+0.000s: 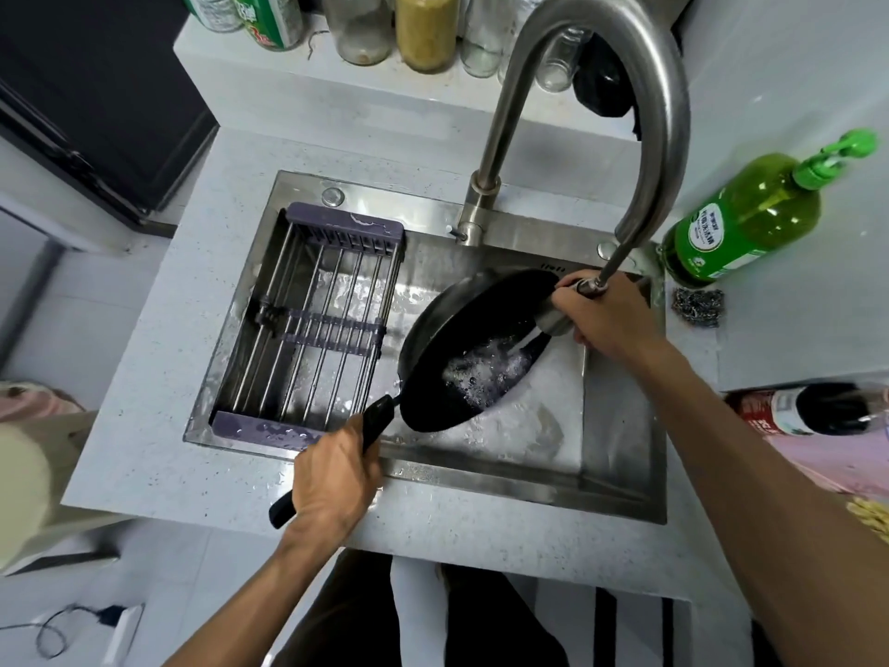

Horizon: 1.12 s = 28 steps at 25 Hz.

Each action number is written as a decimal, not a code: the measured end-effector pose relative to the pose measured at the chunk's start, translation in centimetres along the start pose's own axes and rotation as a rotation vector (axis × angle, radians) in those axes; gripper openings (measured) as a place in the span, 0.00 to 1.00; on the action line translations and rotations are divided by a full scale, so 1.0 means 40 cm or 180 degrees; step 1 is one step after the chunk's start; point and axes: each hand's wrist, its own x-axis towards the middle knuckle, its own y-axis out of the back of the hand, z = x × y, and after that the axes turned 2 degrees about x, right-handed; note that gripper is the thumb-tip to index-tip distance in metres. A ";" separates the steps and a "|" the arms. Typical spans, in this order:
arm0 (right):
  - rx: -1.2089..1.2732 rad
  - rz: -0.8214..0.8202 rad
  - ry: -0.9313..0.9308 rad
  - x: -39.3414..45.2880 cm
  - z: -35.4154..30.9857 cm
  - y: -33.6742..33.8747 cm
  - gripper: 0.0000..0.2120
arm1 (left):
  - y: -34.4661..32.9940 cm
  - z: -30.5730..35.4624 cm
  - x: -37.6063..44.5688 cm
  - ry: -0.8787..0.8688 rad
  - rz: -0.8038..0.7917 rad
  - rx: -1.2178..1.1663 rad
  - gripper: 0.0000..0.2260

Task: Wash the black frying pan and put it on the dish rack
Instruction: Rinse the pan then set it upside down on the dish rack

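Note:
The black frying pan (462, 344) is tilted over the right half of the steel sink (620, 454), its inside facing right. My left hand (332, 479) grips its black handle at the sink's front rim. My right hand (601, 312) holds the pull-out spray head (558, 320) of the tap against the pan's upper edge. Water streams from it onto the pan's inner surface and foams there. The dish rack (312, 320), metal bars with purple ends, lies across the left half of the sink and holds nothing.
The curved tap (640, 89) arches over the sink. A green dish soap bottle (741, 223) and a steel scourer (697, 305) sit on the right counter. Jars and bottles line the back ledge (298, 74). A dark bottle (813, 409) lies at the right edge.

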 end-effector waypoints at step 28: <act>-0.0686 -0.0528 -0.0299 -0.046 -0.016 0.017 0.21 | -0.066 0.090 0.050 0.0291 -0.2308 -0.1847 0.10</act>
